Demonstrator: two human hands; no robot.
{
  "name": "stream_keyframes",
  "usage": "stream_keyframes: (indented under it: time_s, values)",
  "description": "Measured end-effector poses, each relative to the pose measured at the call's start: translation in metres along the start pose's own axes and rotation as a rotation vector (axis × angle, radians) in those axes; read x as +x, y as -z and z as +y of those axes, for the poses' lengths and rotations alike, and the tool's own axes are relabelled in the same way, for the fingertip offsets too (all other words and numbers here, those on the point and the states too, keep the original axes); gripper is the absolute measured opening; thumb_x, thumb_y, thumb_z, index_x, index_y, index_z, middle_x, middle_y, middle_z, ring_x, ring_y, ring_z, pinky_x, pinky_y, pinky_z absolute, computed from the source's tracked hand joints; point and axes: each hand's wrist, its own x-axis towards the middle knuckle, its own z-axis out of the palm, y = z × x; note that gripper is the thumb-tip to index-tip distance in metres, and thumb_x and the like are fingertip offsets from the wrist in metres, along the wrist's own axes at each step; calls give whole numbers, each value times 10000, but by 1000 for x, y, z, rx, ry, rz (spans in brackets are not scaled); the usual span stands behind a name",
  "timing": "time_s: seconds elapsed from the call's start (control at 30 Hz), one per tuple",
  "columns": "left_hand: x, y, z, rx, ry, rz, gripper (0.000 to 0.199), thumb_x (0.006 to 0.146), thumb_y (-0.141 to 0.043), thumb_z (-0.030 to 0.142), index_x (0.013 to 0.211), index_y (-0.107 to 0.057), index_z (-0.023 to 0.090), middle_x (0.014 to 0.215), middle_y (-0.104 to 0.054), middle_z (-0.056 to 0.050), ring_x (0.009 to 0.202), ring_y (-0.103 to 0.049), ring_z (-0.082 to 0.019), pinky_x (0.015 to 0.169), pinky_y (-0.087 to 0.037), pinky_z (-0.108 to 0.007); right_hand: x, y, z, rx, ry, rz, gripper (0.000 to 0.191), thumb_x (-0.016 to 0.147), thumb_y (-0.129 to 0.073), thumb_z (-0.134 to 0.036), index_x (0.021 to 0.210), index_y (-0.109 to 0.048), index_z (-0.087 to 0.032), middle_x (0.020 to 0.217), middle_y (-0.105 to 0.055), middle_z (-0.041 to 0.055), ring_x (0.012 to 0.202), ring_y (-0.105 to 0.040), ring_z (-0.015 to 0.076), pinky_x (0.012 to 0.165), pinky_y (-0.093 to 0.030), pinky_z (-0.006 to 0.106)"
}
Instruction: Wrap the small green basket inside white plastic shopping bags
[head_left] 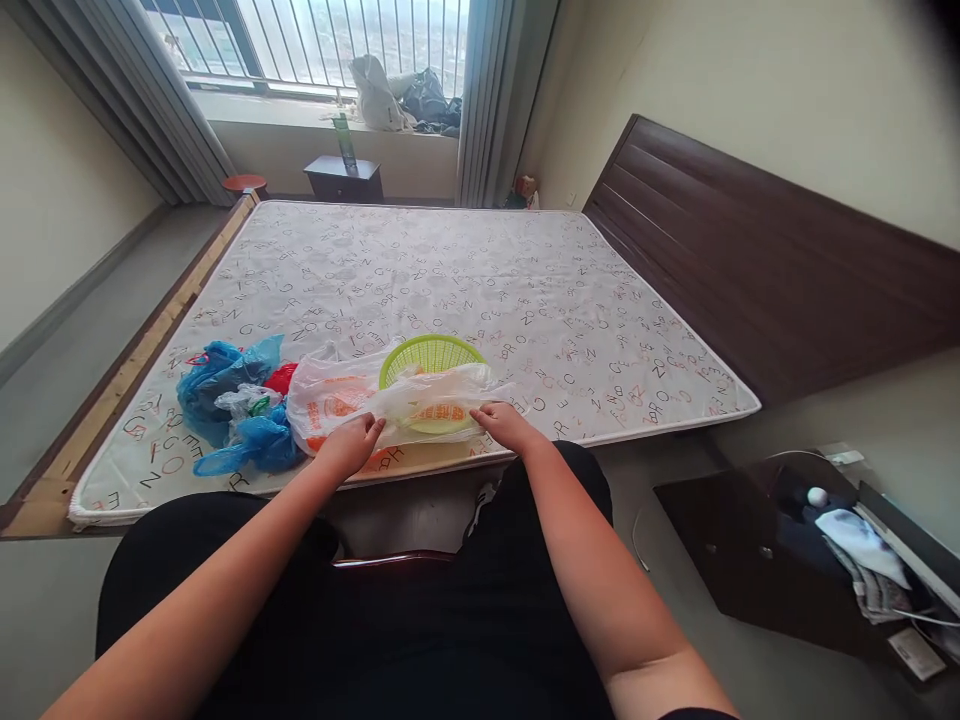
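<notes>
With twelve o'clock straight ahead of the person, both hands work at the near edge of a mattress [525, 300]. The left hand [352, 440], toward eleven, pinches one end of a translucent plastic bag [450, 395] between thumb and fingers; the right hand [510, 425], toward one, nips the other end the same way. Gripping it at opposite ends seems meant to draw the thin film out between them, since a single hold would probably let it crumple. The bag lies at twelve, over the near part of a green basket [431, 345], whose rim rises behind it and whose color shows through; how much of the basket's weight rests on the mattress below is hidden. Just beside them, at eleven, is a white bag with orange print [330, 400], and farther round toward ten sit a red bag [282, 378] and crumpled blue bags [217, 385], bunched together, likely so that they are within the left hand's easy reach. The basket's place in front of the body probably suits both arms equally. Beyond the mattress, near twelve to eleven, a dark nightstand [345, 180] stands below the window, and a dark headboard [750, 220] runs along the side at two. At three to four is a low dark table [750, 530].
</notes>
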Motion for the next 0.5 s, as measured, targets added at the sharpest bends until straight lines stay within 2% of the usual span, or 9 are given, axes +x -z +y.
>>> stream_keyframes:
  time_s: [0.07, 0.13, 0.2, 0.3, 0.4, 0.5]
  values:
    - [5, -6, -6, -44, 63, 0, 591, 1047, -306, 543, 1198, -682, 113, 1213, -740, -215, 1144, -705, -335, 970, -512, -417, 9, -4, 1, 0, -99, 182, 301, 977, -498, -374, 811, -659, -181, 892, -704, 64, 901, -633, 201, 858, -475, 294]
    - [9, -10, -10, -105, 78, -3, 583, 1048, -307, 533, 1202, -683, 115, 1237, -735, -204, 1125, -715, -312, 946, -517, -385, 17, -9, 1, 36, -194, 333, 203, 914, -538, -296, 997, -664, -159, 1090, -708, 117, 1078, -635, 228, 972, -477, 315]
    - [12, -13, -11, -147, 77, 17, 572, 1046, -310, 543, 1131, -702, 134, 1161, -755, -185, 1066, -726, -304, 912, -521, -376, 24, -14, -1, 92, -239, 421, 377, 875, -559, -289, 1218, -599, -137, 1290, -644, 169, 1211, -600, 246, 1050, -469, 340]
    - [12, -12, -4, -138, 80, 141, 489, 1023, -377, 505, 1032, -708, 145, 1012, -751, -180, 1037, -706, -335, 927, -513, -420, 31, -20, -3, 113, -169, 456, 608, 838, -576, -293, 1415, -459, -145, 1431, -536, 185, 1310, -538, 254, 1115, -451, 363]
    - [9, -15, 10, -236, 101, 303, 348, 979, -469, 399, 1106, -668, 143, 951, -720, -144, 1013, -688, -310, 950, -521, -429, 34, -22, -5, 63, -60, 439, 693, 773, -603, -244, 1440, -439, -158, 1450, -497, 162, 1376, -472, 242, 1181, -400, 352]
    - [6, -26, 25, -485, 115, 439, 347, 957, -537, 373, 1218, -573, 147, 1086, -684, -136, 1059, -677, -249, 946, -555, -380, 34, -23, -10, 4, -38, 401, 716, 730, -629, -219, 1426, -478, -147, 1434, -524, 158, 1360, -495, 245, 1181, -409, 355]
